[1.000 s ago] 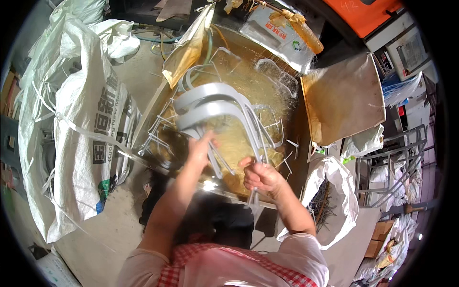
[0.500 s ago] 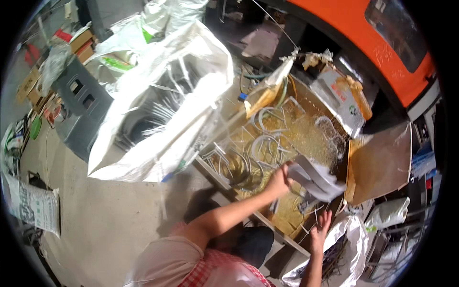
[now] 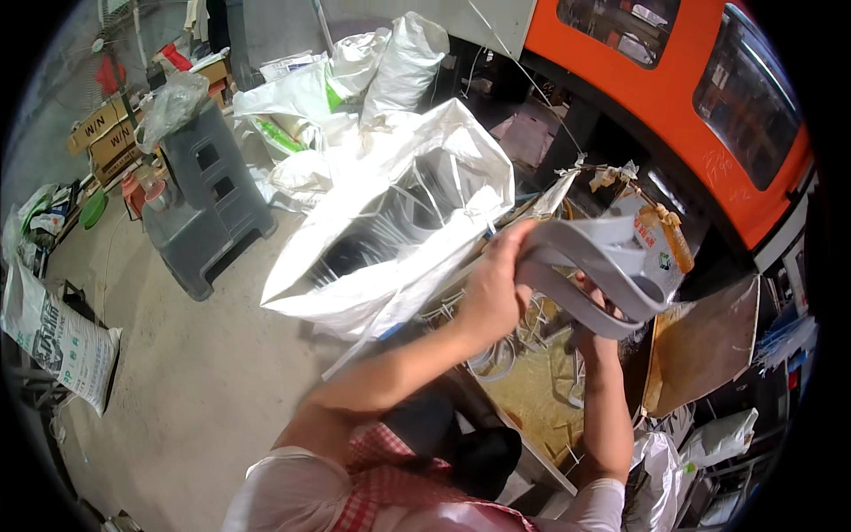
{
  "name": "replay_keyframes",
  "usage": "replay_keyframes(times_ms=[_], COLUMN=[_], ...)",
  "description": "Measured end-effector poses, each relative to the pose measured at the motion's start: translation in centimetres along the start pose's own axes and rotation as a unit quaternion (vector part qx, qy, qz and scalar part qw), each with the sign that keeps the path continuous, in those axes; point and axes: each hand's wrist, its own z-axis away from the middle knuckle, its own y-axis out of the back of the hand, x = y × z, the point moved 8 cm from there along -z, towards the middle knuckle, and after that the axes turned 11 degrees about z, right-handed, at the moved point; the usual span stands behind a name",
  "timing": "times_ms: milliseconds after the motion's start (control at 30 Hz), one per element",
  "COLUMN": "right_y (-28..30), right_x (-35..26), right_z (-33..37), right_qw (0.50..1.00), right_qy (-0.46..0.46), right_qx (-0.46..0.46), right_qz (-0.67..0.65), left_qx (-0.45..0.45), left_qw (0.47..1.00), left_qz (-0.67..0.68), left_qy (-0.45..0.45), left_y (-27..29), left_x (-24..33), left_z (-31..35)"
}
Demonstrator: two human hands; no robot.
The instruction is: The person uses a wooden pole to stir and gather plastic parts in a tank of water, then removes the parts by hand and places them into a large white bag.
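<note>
A grey moulded plastic part (image 3: 565, 241) with curved bands and open loops is held up in front of me. My left hand (image 3: 495, 288) closes around its left end. From the right, my right hand (image 3: 596, 341) has its fingers at the part's lower band, partly hidden by it, and appears to grip it. Below lies a shallow box (image 3: 532, 390) with a yellowish bottom, holding scattered grey loops and thin sprue-like pieces. Left of it stands a large open white sack (image 3: 297, 288), containing many grey curved plastic pieces (image 3: 417, 213).
A grey plastic step stool (image 3: 191, 226) stands beyond the sack, with full white bags (image 3: 403, 66) behind. An orange machine (image 3: 683, 115) rises at the far right. A brown board (image 3: 705, 346) leans by the box. One printed sack (image 3: 58, 341) rests at far left.
My left hand has lifted the grey part up from over the box. My right hand, open before, has come up to the part. The view has shifted, showing more of the far side.
</note>
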Motion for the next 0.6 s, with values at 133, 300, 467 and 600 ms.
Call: replay_keyframes(times_ms=[133,300,467,600], right_y=[-2.2,-7.2,-17.8,-21.8], right_x=[-4.0,-9.8,-9.4,-5.0], right_z=[-5.1,-10.5,-16.3,-18.0], right_qw=[0.993,0.959,0.941,0.954], right_qy=[0.117,0.181,0.193,0.146], right_qx=[0.024,-0.102,-0.187,-0.262], right_qz=[-0.012,-0.191,-0.205,-0.015], left_qx=[-0.036,-0.182,-0.100,0.057], left_qw=[0.999,0.875,0.886,0.892], left_qz=[0.005,-0.446,-0.437,-0.431], left_qy=[0.005,0.041,0.118,0.120], left_y=[7.2,14.9,24.6,30.2], left_x=[2.1,-3.3,-15.2,-8.3], left_z=[-4.4,-5.8,-6.4,-11.5])
